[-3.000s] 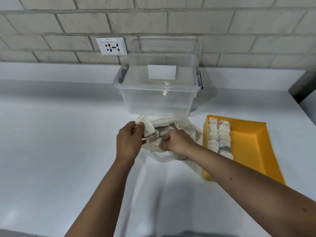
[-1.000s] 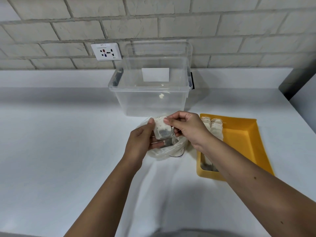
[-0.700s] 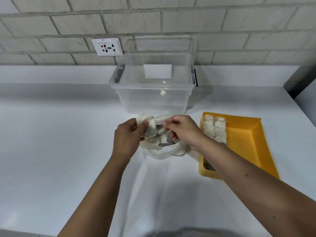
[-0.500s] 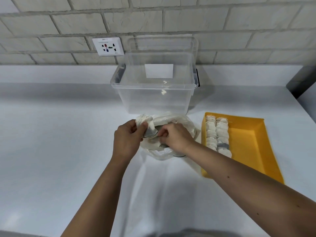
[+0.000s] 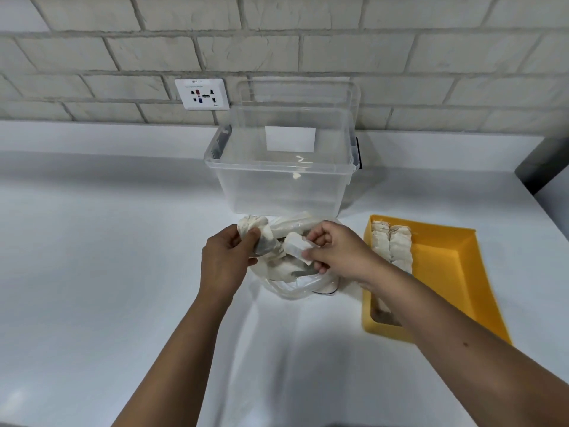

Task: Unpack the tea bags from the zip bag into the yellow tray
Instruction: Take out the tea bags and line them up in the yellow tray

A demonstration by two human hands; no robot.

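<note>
A clear zip bag with several white tea bags inside lies on the white counter in front of me. My left hand grips a small bunch of tea bags above the bag's left side. My right hand pinches one white tea bag just above the bag's mouth. To the right stands the yellow tray, with two rows of tea bags along its left side. My right forearm hides the near end of those rows.
A clear plastic storage box stands open right behind the zip bag, against the brick wall. A white wall socket sits above the counter at the back left. A dark object borders the counter's far right corner.
My right hand reached down into the zip bag half a second ago; it has now come up out of it, pinching a single tea bag. My left hand keeps its bunch.
</note>
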